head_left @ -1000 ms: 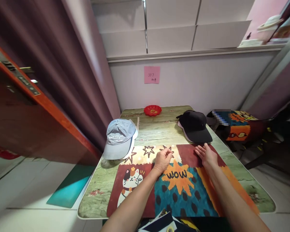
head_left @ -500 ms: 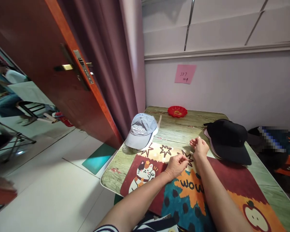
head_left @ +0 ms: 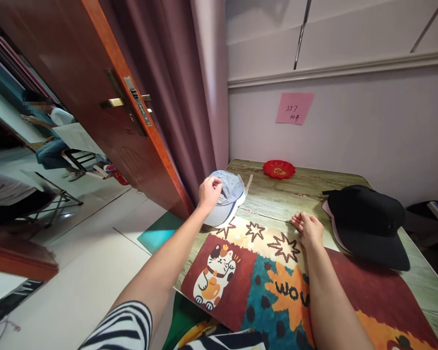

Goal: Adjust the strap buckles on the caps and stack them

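Observation:
On the left part of the table, a light blue-grey cap (head_left: pixel 230 187) has its brim toward me. My left hand (head_left: pixel 209 193) is over the front of its crown, fingers curled with the fingertips together; whether it pinches the cloth is too small to tell. My right hand (head_left: pixel 309 228) hovers or rests near the back edge of the colourful mat (head_left: pixel 241 272), fingers curled, and what they hold, if anything, is hidden. To its right sits a black cap (head_left: pixel 372 218) with a paler cap edge showing under it.
A red scalloped dish (head_left: pixel 279 169) stands at the table's back edge. A pink note (head_left: pixel 295 108) is on the wall. At the left are a brown door (head_left: pixel 105 126), a curtain (head_left: pixel 190 87) and a seated person (head_left: pixel 51 121) farther off.
My left hand has moved left from above the mat to the blue-grey cap. My right hand stays near the same part of the mat. The view has turned slightly left.

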A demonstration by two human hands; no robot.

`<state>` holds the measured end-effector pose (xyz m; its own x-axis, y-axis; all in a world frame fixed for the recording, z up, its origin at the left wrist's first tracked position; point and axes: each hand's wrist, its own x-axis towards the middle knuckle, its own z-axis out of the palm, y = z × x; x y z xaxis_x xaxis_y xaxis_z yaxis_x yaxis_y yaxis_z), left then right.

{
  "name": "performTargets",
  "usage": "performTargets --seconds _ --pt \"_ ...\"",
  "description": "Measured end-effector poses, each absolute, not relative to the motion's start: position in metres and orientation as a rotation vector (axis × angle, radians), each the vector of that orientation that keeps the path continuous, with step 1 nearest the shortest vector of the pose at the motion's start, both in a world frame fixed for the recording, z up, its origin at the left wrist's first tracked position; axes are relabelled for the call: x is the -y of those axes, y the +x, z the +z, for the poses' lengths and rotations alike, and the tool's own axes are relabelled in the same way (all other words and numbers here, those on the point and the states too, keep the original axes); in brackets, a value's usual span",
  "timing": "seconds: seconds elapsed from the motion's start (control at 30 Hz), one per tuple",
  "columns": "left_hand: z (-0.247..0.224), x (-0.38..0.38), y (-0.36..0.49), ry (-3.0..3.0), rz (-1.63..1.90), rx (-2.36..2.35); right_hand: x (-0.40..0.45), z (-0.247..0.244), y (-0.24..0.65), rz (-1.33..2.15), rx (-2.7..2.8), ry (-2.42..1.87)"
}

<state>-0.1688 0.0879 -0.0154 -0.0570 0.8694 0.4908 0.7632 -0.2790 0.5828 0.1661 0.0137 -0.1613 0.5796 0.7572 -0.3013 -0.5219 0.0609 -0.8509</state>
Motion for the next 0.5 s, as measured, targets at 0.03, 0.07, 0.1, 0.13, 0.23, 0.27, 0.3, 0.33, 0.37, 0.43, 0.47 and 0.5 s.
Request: performTargets --seconds 0.03,0.07,0.1,0.13,0.23,0.27,0.3,0.33,0.37,0.43,0.47,0.5 --pt "-0.011 -0.099 -0.176 2.085 1.24 -1.85 -0.013 -0.161 0.166 0.99 0.254 -1.151" --pt "-0.008 -0.108 -0.182 2.116 1.217 -1.883 -0.012 -0.161 0.167 0.995 0.257 -1.148" --pt "-0.006 -0.115 -0.186 2.159 1.18 -1.9 -0.012 -0.161 0.167 1.0 0.259 -1.145" --pt "-0.005 -0.121 -0.189 2.212 1.13 -1.9 -0.011 -0.16 0.167 1.004 0.26 -1.143" --pt "-0.004 -0.131 -0.189 2.383 0.932 -1.833 -0.011 -0.16 0.168 1.011 0.261 -1.141" --pt "-0.004 -0.133 -0.187 2.432 0.868 -1.806 -0.011 -0.16 0.168 1.014 0.262 -1.142" --pt "-0.003 -0.135 -0.186 2.475 0.813 -1.782 -0.011 -0.159 0.168 1.017 0.263 -1.145" --pt "-0.003 -0.136 -0.185 2.513 0.768 -1.762 -0.011 -0.159 0.168 1.021 0.264 -1.148" --pt "-0.002 -0.137 -0.184 2.546 0.731 -1.746 -0.012 -0.159 0.168 1.025 0.266 -1.151" --pt "-0.001 -0.139 -0.184 2.6 0.677 -1.729 -0.012 -0.159 0.169 1.032 0.268 -1.156" --pt "0.001 -0.139 -0.185 2.62 0.658 -1.728 -0.012 -0.158 0.169 1.035 0.267 -1.158" --pt "0.003 -0.14 -0.185 2.636 0.644 -1.731 -0.012 -0.158 0.169 1.038 0.267 -1.159"
